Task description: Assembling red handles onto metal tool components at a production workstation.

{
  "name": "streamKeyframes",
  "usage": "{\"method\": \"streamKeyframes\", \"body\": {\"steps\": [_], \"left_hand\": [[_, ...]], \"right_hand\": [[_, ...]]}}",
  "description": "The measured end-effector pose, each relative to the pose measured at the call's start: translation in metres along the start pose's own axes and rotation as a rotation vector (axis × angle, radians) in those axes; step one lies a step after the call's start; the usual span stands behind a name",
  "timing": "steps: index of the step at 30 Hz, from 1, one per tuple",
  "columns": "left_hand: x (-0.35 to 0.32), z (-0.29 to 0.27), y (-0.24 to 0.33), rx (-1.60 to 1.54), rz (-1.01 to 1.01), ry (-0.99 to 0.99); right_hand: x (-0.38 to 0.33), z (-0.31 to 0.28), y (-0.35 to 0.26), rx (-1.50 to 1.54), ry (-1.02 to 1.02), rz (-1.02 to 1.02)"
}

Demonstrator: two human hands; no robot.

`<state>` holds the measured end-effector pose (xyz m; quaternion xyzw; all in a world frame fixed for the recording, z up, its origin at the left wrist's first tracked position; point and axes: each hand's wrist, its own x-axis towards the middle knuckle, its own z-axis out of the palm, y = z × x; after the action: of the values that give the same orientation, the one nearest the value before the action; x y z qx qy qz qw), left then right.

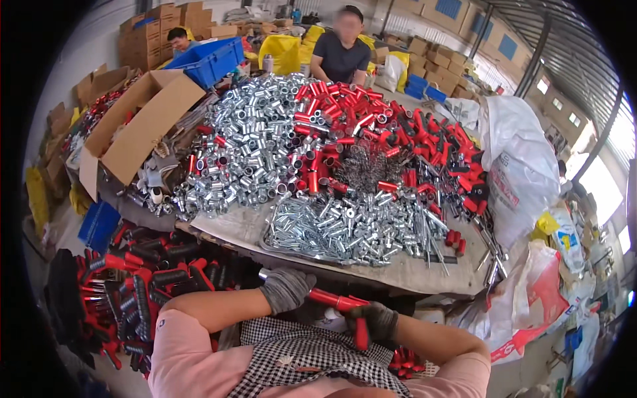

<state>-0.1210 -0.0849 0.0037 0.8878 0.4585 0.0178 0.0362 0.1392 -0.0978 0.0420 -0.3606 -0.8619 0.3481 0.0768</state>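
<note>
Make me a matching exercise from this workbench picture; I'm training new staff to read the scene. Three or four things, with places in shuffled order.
Things:
1. red tool
2. blue crate
3. open cardboard box
4. white sack

Places:
A. right edge of the table
B. left side, beside the silver sleeves
C. held in the left hand and right hand
D. far left corner, behind the cardboard box

Pairs: 1-C, 2-D, 3-B, 4-A

The red tool (342,306) is partly hidden inside both gloved hands; near left, the handle pile (126,292) fades into dark rim — far boxes (159,26) blurred.
</note>
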Motion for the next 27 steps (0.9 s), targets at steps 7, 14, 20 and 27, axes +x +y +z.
{"method": "streamKeyframes", "body": {"steps": [7, 14, 20, 27], "left_hand": [[0.004, 0.027, -0.003, -1.236, 0.040, -1.239], [-0.001, -0.013, 0.004, -0.184, -0.040, -0.236], [-0.017, 0.014, -0.010, -0.809, 0.292, -0.502], [-0.019, 0.021, 0.001, -0.178, 0.032, -0.318]], "right_hand": [[0.005, 0.017, 0.004, 0.118, 0.081, -0.038], [-0.006, 0.031, 0.011, 0.943, -0.059, 0.447], [0.004, -0.007, -0.012, -0.724, -0.020, -0.557], [0.005, 0.040, 0.003, -0.661, 0.109, -0.314]]}}
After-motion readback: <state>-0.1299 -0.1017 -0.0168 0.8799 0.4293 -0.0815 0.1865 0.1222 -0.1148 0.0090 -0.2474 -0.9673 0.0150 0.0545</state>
